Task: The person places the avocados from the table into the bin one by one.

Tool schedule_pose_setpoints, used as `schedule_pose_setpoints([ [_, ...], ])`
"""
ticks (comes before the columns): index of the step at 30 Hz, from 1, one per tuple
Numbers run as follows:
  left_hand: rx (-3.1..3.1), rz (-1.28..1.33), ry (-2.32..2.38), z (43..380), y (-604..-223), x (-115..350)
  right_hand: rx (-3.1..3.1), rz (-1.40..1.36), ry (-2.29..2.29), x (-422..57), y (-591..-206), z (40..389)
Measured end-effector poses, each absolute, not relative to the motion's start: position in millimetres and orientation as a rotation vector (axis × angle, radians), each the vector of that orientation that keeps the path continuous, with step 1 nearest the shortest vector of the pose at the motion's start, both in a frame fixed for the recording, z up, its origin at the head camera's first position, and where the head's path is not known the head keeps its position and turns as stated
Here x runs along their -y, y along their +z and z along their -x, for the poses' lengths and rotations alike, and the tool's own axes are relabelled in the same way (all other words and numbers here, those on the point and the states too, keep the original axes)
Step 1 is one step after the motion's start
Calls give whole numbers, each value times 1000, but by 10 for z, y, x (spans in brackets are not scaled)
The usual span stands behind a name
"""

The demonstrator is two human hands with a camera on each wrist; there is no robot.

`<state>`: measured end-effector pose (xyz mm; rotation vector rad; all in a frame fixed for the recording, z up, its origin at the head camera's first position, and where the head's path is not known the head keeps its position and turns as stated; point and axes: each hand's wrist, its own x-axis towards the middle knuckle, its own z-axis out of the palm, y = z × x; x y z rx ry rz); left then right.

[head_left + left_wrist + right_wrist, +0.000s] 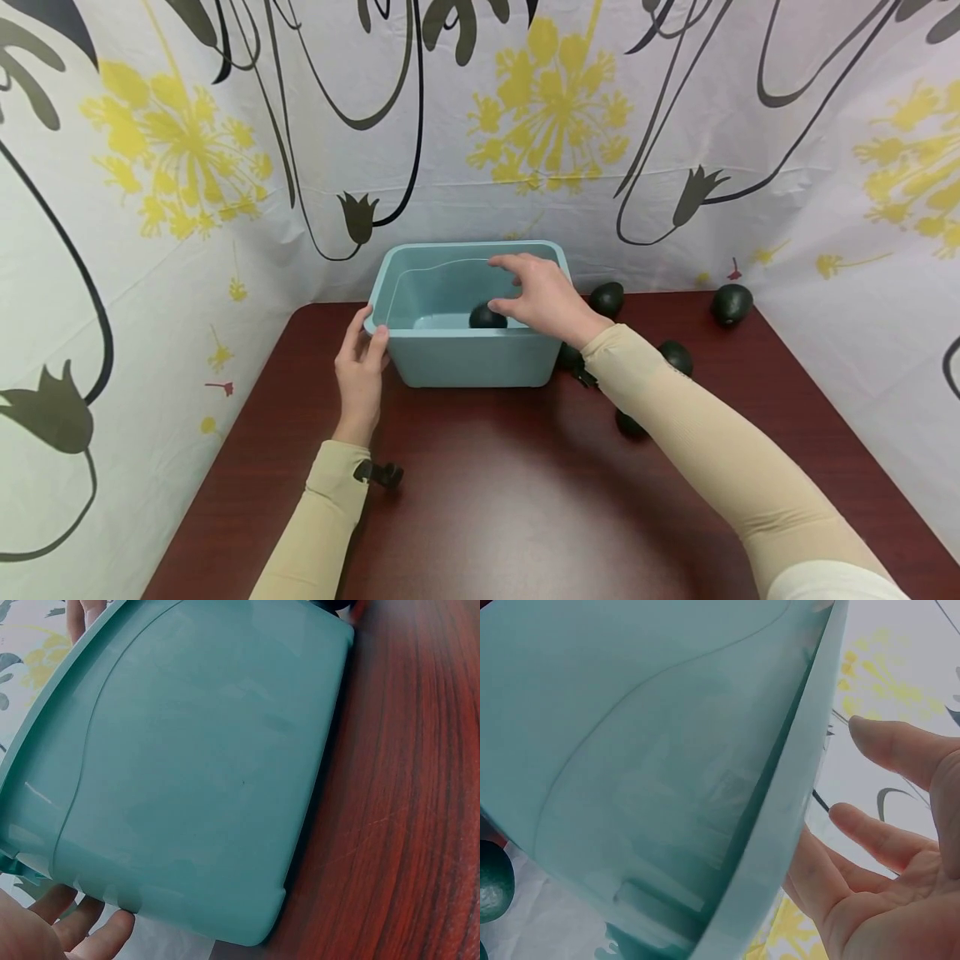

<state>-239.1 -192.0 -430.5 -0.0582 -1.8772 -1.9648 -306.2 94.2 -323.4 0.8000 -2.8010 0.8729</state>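
Observation:
A blue-green plastic bin (472, 362) stands at the back of the table. My left hand (360, 379) holds its front left corner, thumb at the front and fingers along the left side. In the left wrist view, several fingertips (112, 937) touch the bin's side wall. Above the bin's right part hovers my right hand (543, 296), fingers spread and nothing between them. Inside the bin, below that hand, lies a dark avocado (487, 316), partly hidden by the front rim. The right wrist view shows the right palm and fingers by the rim (780, 795).
Several avocados lie right of the bin: one beside its back (606, 298), one at the table's far right corner (731, 305), others partly hidden by the right forearm (697, 442). A patterned cloth (465, 142) hangs behind the dark red table (480, 500).

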Motion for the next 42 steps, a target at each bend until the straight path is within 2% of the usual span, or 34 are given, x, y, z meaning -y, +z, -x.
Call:
schedule_pose_setpoints([
  [11, 1874, 66, -1978, 2390, -4306, 1914, 2792, -800, 865, -969, -3235, 3030],
  [18, 1863, 80, -1953, 2550, -4563, 1983, 2788, -792, 842, -1015, -3218, 2987],
  [32, 1875, 74, -1979, 2540, -4625, 1973, 2744, -809, 779, -1206, -3205, 2828],
  [42, 1908, 69, -1954, 2373, -4356, 1934, 2666, -823, 774, -1331, -3163, 2667],
])
